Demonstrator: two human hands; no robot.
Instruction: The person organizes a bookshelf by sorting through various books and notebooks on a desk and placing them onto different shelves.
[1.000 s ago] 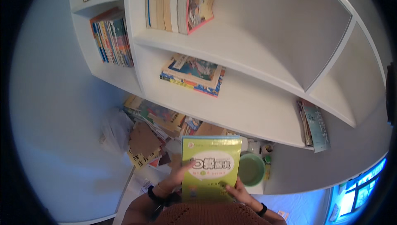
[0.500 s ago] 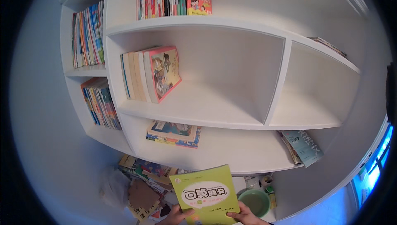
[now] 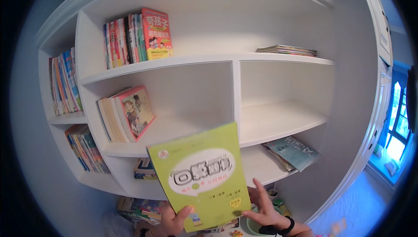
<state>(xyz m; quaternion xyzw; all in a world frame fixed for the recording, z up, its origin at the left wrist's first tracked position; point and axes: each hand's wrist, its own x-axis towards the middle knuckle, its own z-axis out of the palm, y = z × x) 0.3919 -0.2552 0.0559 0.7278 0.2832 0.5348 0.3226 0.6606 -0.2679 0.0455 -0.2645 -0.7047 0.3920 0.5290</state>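
Observation:
A green workbook [image 3: 204,213] with a white oval on its cover is held up, tilted, in front of the shelves. My left hand [image 3: 173,220] grips its lower left edge, thumb on the cover and fingers hidden behind. At the lower right edge is my right hand [image 3: 266,213], its thumb against the cover and its index finger raised off beside the book. Other fingers of that hand seem to pass behind the edge. A dark band circles the right wrist.
White shelves hold upright books [image 3: 124,41], a leaning group of thick books [image 3: 126,117], a thin flat stack [image 3: 287,50] and blue-green booklets [image 3: 294,152]. More books fill the left column [image 3: 65,82]. Below lie a book pile [image 3: 139,208] and a green basin [image 3: 252,226].
The workbook has risen and looks larger, now covering part of the lower shelf. My right index finger has lifted off. The view has shifted up and to the right.

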